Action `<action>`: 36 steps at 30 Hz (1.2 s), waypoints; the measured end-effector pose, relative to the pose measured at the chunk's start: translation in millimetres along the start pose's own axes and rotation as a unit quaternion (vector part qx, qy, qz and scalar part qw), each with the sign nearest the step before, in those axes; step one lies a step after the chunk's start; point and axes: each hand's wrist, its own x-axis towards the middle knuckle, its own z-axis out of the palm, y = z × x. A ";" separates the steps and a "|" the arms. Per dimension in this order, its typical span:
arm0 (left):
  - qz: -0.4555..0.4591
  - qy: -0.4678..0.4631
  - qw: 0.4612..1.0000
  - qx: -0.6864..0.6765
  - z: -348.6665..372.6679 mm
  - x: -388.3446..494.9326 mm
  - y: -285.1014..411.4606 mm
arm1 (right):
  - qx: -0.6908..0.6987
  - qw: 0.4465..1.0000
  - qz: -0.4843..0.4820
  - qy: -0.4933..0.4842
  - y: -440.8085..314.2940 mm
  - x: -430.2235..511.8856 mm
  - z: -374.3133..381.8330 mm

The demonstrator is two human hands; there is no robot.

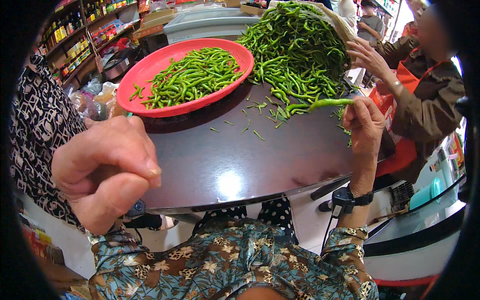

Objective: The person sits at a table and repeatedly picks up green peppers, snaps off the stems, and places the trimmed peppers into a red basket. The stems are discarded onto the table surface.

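Note:
Raised over the near right of the table, my right hand (364,116) pinches one green chili pepper (330,102) by its end, and the pepper points left. My left hand (108,165) is close to the camera at the left, thumb and fingertips drawn together, with nothing visible in them. Beyond it a red plastic basket tray (131,80) holds a spread of green chilies (195,77). A large heap of green chilies with leaves (300,45) spills from a pale sack (339,22) onto the table.
Stem bits (258,135) and leaves lie scattered on the dark wooden table (225,157). At the right, a person in an orange apron (405,82) has a hand (369,56) by the sack. Another person in patterned clothing (41,138) stands left. A chest freezer (210,28) is behind the tray.

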 end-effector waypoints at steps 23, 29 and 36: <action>0.090 0.169 0.978 0.085 -55.2 -98.9 15.5 | 0.161 0.975 -0.153 -0.024 -57.0 -58.6 -17.0; 0.099 0.150 0.978 0.109 -51.3 -92.2 9.5 | 0.063 0.989 -0.136 0.017 -57.3 -64.2 -9.0; 0.093 0.136 0.982 0.093 -49.5 -68.7 -13.3 | -0.002 0.988 -0.153 0.030 -35.2 -39.2 2.6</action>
